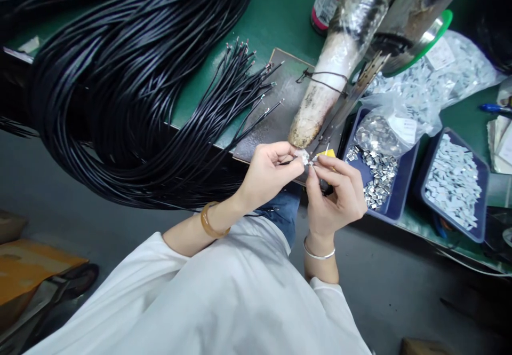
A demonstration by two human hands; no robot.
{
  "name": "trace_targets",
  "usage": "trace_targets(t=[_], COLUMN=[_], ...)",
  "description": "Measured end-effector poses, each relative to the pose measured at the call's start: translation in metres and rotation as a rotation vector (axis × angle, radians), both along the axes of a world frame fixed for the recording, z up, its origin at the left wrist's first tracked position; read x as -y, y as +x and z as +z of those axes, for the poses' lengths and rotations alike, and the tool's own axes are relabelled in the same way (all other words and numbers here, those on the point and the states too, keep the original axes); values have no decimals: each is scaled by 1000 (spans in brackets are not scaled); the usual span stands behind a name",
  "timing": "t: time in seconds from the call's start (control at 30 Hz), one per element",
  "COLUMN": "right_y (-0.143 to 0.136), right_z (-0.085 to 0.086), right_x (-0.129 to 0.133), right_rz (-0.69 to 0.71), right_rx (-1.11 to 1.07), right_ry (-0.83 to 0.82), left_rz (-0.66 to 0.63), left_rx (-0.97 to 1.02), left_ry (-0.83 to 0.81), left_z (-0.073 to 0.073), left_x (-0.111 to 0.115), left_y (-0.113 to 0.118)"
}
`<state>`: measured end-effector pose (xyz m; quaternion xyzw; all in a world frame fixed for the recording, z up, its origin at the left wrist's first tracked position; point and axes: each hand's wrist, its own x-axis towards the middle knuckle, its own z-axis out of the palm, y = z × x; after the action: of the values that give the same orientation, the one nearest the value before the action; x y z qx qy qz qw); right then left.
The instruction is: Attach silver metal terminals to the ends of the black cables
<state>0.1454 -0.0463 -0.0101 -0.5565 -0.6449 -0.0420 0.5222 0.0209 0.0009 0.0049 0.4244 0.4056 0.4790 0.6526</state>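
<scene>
My left hand (272,173) is closed in a pinch on the end of a black cable, just below the tip of a wrapped pipe (320,93). Close beside it, my right hand (336,192) pinches something small near a white piece (303,156) between the two hands; exactly what it holds is too small to make out. A yellow part (326,154) shows behind my right fingertips. Many black cables (160,77) lie in a thick bundle at the left, their stripped ends fanned out over a dark metal plate (268,125).
Right of my hands are a blue tray (405,189) of shiny metal pieces and a second tray (485,184) of pale pieces. Behind them lie plastic bags (460,66) of parts. A bottle (326,2) stands at the back. Thin metal rods slant beside the pipe.
</scene>
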Motion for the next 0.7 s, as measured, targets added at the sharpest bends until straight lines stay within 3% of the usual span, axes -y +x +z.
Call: trace_targets(t=[0.7], right_y=[1], right_z=[1], right_x=[2], right_rz=[5], right_rx=[13], right_ry=[-21], left_rz=[-3], left_rx=[-33], left_ry=[52], left_z=[-7], left_x=[3], left_y=[-1])
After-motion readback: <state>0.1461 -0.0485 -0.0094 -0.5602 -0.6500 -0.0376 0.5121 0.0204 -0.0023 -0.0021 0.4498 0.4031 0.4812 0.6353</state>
